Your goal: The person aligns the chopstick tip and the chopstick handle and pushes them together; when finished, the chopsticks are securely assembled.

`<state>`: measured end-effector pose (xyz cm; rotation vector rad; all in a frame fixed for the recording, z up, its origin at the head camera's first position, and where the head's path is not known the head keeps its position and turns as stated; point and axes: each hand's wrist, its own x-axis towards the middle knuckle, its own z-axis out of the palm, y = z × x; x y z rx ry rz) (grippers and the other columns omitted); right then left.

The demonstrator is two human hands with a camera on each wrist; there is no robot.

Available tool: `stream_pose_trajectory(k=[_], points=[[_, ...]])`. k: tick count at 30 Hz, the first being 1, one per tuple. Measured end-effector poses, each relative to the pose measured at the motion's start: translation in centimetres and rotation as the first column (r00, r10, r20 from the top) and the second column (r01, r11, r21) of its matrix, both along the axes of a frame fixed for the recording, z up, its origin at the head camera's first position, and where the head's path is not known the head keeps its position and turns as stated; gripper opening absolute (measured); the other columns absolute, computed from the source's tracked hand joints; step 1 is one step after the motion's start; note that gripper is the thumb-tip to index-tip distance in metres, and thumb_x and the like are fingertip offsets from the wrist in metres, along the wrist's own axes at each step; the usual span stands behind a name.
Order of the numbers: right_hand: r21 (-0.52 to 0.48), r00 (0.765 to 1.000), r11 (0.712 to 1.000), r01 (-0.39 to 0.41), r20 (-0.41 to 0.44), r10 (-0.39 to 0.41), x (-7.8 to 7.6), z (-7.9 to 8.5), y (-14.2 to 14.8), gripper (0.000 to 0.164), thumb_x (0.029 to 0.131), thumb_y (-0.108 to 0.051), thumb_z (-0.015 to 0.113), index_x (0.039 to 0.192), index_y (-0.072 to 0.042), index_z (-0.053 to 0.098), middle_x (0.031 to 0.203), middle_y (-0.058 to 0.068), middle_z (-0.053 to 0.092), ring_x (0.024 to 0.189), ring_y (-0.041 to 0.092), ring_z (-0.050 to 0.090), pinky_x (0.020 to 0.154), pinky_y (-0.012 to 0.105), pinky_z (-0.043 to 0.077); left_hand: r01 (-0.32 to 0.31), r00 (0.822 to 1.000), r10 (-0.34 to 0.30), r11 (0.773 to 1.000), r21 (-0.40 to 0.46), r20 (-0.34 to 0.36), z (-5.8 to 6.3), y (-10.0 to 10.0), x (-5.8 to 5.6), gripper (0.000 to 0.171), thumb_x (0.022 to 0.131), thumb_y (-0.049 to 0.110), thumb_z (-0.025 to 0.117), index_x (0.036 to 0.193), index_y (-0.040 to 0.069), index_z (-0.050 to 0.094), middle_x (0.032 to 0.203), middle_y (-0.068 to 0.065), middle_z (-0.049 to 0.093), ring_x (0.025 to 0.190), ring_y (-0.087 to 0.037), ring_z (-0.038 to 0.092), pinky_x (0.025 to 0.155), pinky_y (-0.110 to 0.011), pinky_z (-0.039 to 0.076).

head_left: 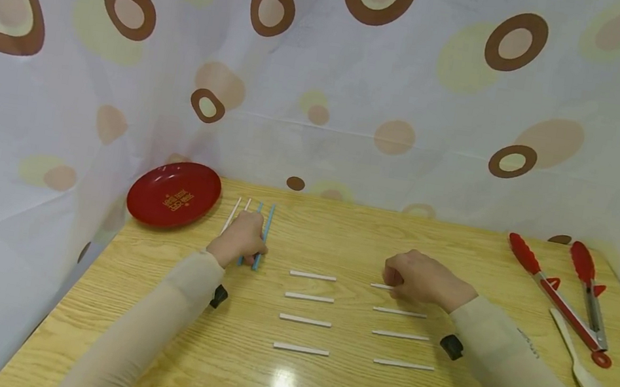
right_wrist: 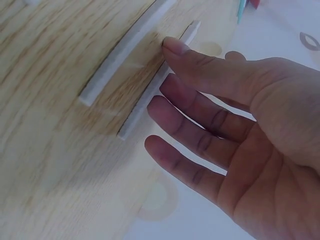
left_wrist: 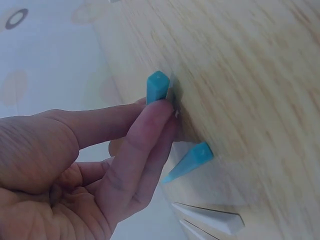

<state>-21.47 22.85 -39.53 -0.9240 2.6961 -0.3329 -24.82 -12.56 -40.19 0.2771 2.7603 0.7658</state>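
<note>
At the table's left, my left hand [head_left: 241,238] pinches a blue chopstick [left_wrist: 158,85] between thumb and fingers, near its thick end. A second blue chopstick [left_wrist: 196,157] lies beside it, and two white chopsticks [head_left: 231,214] lie farther left, partly behind the hand. My right hand [head_left: 425,279] hovers at the farthest short white stick [right_wrist: 134,120] of the right column. Its thumb and loosely bent fingers are spread about that stick; whether they touch it I cannot tell. Several more white sticks [head_left: 399,312] form two columns, the left one including another short stick [head_left: 309,298].
A red plate [head_left: 173,195] stands at the far left corner by the patterned curtain [head_left: 326,77]. On the right lie red-tipped tongs [head_left: 564,312] and a pale spoon [head_left: 587,381]. The wooden table [head_left: 191,362] carries everything.
</note>
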Motion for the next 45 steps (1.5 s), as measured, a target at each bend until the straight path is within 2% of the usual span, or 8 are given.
stream_pose_trajectory(k=[25, 27, 30, 33, 35, 38, 42, 45], points=[[-0.009, 1.0, 1.0, -0.006, -0.024, 0.006, 0.1, -0.1, 0.3, 0.018, 0.085, -0.002, 0.077, 0.082, -0.014, 0.064, 0.078, -0.006, 0.058, 0.068, 0.008, 0.052, 0.064, 0.03, 0.047, -0.01, 1.0, 0.01, 0.999, -0.051, -0.008, 0.2, 0.4, -0.1, 0.021, 0.087, -0.004, 0.071, 0.067, -0.007, 0.066, 0.056, -0.014, 0.063, 0.05, -0.022, 0.067, 0.045, -0.023, 0.052], [-0.012, 1.0, 1.0, -0.01, -0.024, 0.01, 0.1, -0.1, 0.4, 0.018, 0.086, -0.002, 0.077, 0.082, -0.014, 0.064, 0.078, -0.006, 0.058, 0.068, 0.008, 0.052, 0.063, 0.03, 0.047, -0.016, 1.0, 0.014, 0.998, -0.064, -0.025, 0.3, 0.6, 0.1, 0.023, 0.088, -0.003, 0.07, 0.066, -0.006, 0.064, 0.053, -0.013, 0.061, 0.046, -0.021, 0.064, 0.044, -0.023, 0.05], [-0.013, 1.0, 1.0, -0.012, -0.025, 0.012, 0.1, -0.1, 0.4, 0.018, 0.086, -0.003, 0.076, 0.082, -0.015, 0.064, 0.078, -0.006, 0.058, 0.068, 0.008, 0.051, 0.063, 0.03, 0.047, 0.0, 0.996, -0.008, 0.996, -0.088, -0.094, 0.6, 1.0, 0.6, 0.024, 0.092, 0.0, 0.066, 0.069, -0.004, 0.06, 0.05, -0.01, 0.057, 0.039, -0.016, 0.055, 0.041, -0.021, 0.045], [-0.002, 0.999, 1.0, -0.013, -0.04, 0.012, 0.1, -0.1, 0.4, 0.018, 0.086, -0.003, 0.077, 0.081, -0.015, 0.064, 0.078, -0.006, 0.058, 0.068, 0.008, 0.052, 0.063, 0.03, 0.047, 0.055, 0.98, -0.076, 0.992, -0.114, -0.183, 0.9, 2.0, 1.3, 0.024, 0.096, 0.006, 0.065, 0.074, -0.003, 0.06, 0.053, -0.006, 0.053, 0.04, -0.011, 0.046, 0.042, -0.021, 0.041], [0.007, 0.999, 1.0, -0.014, -0.052, 0.014, 0.0, -0.1, 0.5, 0.018, 0.086, -0.004, 0.077, 0.081, -0.015, 0.063, 0.078, -0.007, 0.058, 0.069, 0.008, 0.052, 0.064, 0.03, 0.047, 0.106, 0.965, -0.131, 0.988, -0.116, -0.228, 1.0, 2.9, 1.6, 0.021, 0.096, 0.009, 0.066, 0.079, -0.001, 0.062, 0.061, -0.005, 0.057, 0.045, -0.01, 0.047, 0.045, -0.022, 0.042], [0.011, 0.997, 1.0, -0.022, -0.067, 0.022, 0.0, -0.3, 0.5, 0.017, 0.087, -0.003, 0.076, 0.082, -0.014, 0.064, 0.079, -0.007, 0.059, 0.07, 0.009, 0.053, 0.064, 0.03, 0.047, 0.215, 0.933, -0.238, 0.97, -0.113, -0.272, 0.8, 4.1, 2.0, 0.017, 0.096, 0.013, 0.068, 0.083, 0.002, 0.067, 0.074, -0.004, 0.063, 0.055, -0.009, 0.052, 0.051, -0.024, 0.045], [0.007, 0.997, 1.0, -0.024, -0.076, 0.024, 0.1, -0.5, 0.4, 0.016, 0.088, -0.001, 0.073, 0.082, -0.012, 0.064, 0.08, -0.006, 0.059, 0.071, 0.009, 0.054, 0.064, 0.031, 0.048, 0.347, 0.893, -0.361, 0.933, -0.098, -0.27, 0.1, 5.5, 2.3, 0.014, 0.095, 0.02, 0.07, 0.087, 0.008, 0.068, 0.08, 0.0, 0.063, 0.063, -0.01, 0.055, 0.056, -0.025, 0.047], [0.014, 0.997, 1.0, -0.016, -0.076, 0.017, 0.1, -0.6, 0.4, 0.015, 0.088, -0.002, 0.073, 0.082, -0.012, 0.064, 0.081, -0.007, 0.059, 0.072, 0.009, 0.055, 0.065, 0.031, 0.049, 0.405, 0.873, -0.419, 0.908, -0.11, -0.25, -0.5, 6.2, 2.5, 0.016, 0.093, 0.025, 0.073, 0.085, 0.012, 0.068, 0.078, 0.005, 0.059, 0.065, -0.009, 0.054, 0.058, -0.025, 0.047]])
